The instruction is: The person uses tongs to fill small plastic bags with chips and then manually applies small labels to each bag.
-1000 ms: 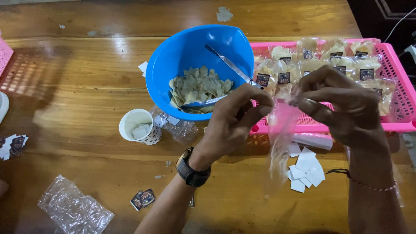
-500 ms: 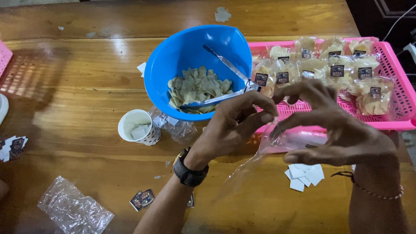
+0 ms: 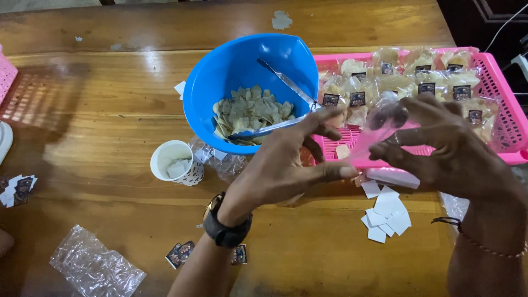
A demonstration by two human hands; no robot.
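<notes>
My right hand (image 3: 451,151) holds a small clear plastic bag (image 3: 379,129) up in front of the pink tray (image 3: 498,71), fingers pinched at its upper part. My left hand (image 3: 280,162), with a black watch on the wrist, has its fingers spread beside the bag. Its thumb tip is at the bag's lower left edge, and I cannot tell whether it grips the film. Behind the left hand stands a blue bowl (image 3: 242,60) of pale chips (image 3: 250,110) with metal tongs (image 3: 289,85) lying in it.
The pink tray holds several filled, stickered chip bags (image 3: 429,82). A paper cup (image 3: 176,162), white paper slips (image 3: 388,212), crumpled clear plastic (image 3: 93,267) and loose stickers (image 3: 181,253) lie on the wooden table. Another pink basket (image 3: 5,71) shows at the left edge.
The bag hung down from both pinching hands, then swung sideways. Now my right hand has lifted it higher toward the tray, and my left hand's fingers have spread apart.
</notes>
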